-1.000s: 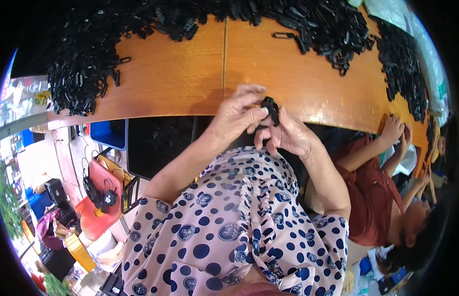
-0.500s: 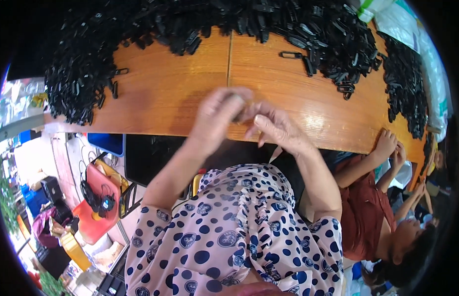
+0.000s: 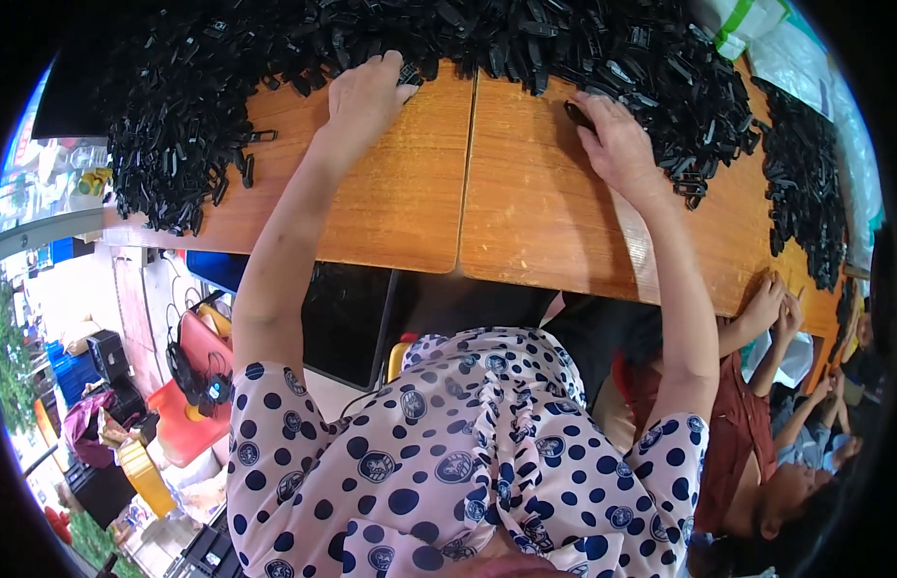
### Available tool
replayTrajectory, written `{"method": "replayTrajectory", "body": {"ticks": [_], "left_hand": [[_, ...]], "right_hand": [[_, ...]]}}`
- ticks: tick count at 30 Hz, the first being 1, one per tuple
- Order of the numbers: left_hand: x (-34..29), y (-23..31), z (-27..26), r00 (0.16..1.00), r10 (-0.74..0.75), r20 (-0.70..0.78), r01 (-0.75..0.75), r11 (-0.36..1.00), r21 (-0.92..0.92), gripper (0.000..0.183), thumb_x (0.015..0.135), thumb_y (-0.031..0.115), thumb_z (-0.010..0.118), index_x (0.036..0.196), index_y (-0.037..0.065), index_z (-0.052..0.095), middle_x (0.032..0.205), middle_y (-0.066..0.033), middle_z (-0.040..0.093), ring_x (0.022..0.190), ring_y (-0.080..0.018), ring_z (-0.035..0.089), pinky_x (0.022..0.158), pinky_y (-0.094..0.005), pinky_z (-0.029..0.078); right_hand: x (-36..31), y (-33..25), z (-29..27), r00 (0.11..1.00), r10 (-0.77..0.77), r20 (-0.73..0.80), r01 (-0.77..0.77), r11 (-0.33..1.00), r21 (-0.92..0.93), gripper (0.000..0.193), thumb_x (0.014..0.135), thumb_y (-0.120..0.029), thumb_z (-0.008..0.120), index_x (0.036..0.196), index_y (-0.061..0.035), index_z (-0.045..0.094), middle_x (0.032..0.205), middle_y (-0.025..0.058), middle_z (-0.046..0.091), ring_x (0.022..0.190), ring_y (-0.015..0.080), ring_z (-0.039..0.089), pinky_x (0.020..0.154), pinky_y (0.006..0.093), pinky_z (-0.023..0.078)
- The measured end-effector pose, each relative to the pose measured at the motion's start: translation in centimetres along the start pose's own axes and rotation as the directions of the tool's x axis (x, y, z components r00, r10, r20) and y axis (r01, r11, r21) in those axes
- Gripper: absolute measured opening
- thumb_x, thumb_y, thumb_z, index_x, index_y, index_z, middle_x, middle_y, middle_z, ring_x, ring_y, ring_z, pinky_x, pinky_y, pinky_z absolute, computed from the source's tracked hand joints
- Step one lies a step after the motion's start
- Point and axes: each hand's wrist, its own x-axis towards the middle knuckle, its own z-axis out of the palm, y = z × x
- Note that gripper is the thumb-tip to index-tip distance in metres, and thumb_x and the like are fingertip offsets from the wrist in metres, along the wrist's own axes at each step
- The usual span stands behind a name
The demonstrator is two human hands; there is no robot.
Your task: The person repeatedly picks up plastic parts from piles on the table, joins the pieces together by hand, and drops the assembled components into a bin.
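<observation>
Small black plastic pieces, which look like buckle parts, lie in a wide heap (image 3: 535,43) along the table's far side. At its near edge, my left hand (image 3: 364,104) has thumb and fingers round a black plastic piece (image 3: 408,74). My right hand (image 3: 619,144) is at the heap's right part, its fingers curled over a dark plastic piece (image 3: 579,117) beside the thumb. The fingers partly cover both pieces. A loose frame-shaped piece (image 3: 263,135) lies by the heap's left part.
The wooden table (image 3: 391,217) has a seam down its middle. Another black heap (image 3: 803,178) and plastic bags (image 3: 791,58) lie to the right. A co-worker's hands (image 3: 771,306) are at the table's right edge. A red chair (image 3: 193,414) stands at lower left.
My hands were together over the near middle of the table. They have moved apart and forward, the left to the heap's middle edge, the right to its right part.
</observation>
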Motion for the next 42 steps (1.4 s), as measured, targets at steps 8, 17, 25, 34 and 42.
{"method": "replayTrajectory", "body": {"ticks": [8, 17, 25, 34, 42], "left_hand": [[-0.1, 0.9, 1.3, 0.997, 0.002, 0.083, 0.02, 0.965, -0.263, 0.033, 0.077, 0.022, 0.071, 0.097, 0.006, 0.05, 0.099, -0.011, 0.064, 0.095, -0.0326, 0.06, 0.076, -0.0415, 0.047], [-3.0, 5.3, -0.8, 0.964, -0.004, 0.267, 0.245, 0.413, -0.877, 0.043, 0.08, 0.02, 0.071, 0.113, 0.0, 0.051, 0.086, -0.008, 0.062, 0.071, -0.0136, 0.058, 0.057, -0.0246, 0.045], [-5.5, 11.6, 2.7, 0.942, 0.139, 0.306, 0.327, -0.163, -0.931, 0.029, 0.089, 0.013, 0.059, 0.114, 0.0, 0.052, 0.093, -0.0077, 0.061, 0.077, -0.0134, 0.061, 0.053, -0.0191, 0.042], [-8.8, 13.1, 2.2, 0.984, 0.124, 0.132, 0.105, 0.198, -0.974, 0.028, 0.087, 0.01, 0.061, 0.114, 0.005, 0.055, 0.097, -0.0048, 0.061, 0.077, -0.012, 0.062, 0.054, -0.0201, 0.042], [-11.1, 13.8, 1.4, 0.963, 0.256, -0.081, -0.161, 0.308, -0.937, 0.024, 0.082, 0.006, 0.065, 0.106, 0.006, 0.061, 0.088, -0.0037, 0.062, 0.084, -0.0129, 0.06, 0.072, -0.0266, 0.047]], "right_hand": [[-4.7, -4.9, 0.8, 0.887, 0.229, 0.4, -0.309, -0.348, 0.885, 0.032, 0.093, -0.017, 0.049, 0.124, -0.0079, 0.048, 0.087, 0.0089, 0.056, 0.061, 0.0118, 0.05, 0.045, 0.0194, 0.034], [-8.7, -6.7, -0.5, 0.856, 0.365, 0.365, -0.291, -0.243, 0.925, 0.026, 0.09, -0.016, 0.06, 0.112, -0.0041, 0.056, 0.082, 0.0018, 0.06, 0.062, 0.0051, 0.052, 0.047, 0.0149, 0.035], [-8.4, -6.7, -0.4, 0.874, 0.406, 0.267, -0.231, -0.135, 0.963, 0.019, 0.091, -0.013, 0.058, 0.107, -0.0033, 0.055, 0.079, 0.0021, 0.058, 0.06, 0.0045, 0.048, 0.047, 0.0164, 0.034], [-9.2, -4.9, 1.4, 0.866, 0.398, 0.303, -0.181, -0.315, 0.932, 0.015, 0.088, -0.012, 0.062, 0.1, -0.0049, 0.057, 0.079, 0.0046, 0.061, 0.06, 0.0058, 0.05, 0.047, 0.0179, 0.037], [-9.7, -6.3, -0.8, 0.942, 0.198, 0.272, -0.232, -0.2, 0.952, 0.012, 0.086, -0.009, 0.064, 0.097, -0.0044, 0.061, 0.078, 0.0044, 0.062, 0.056, 0.0059, 0.047, 0.046, 0.0172, 0.032]]}}
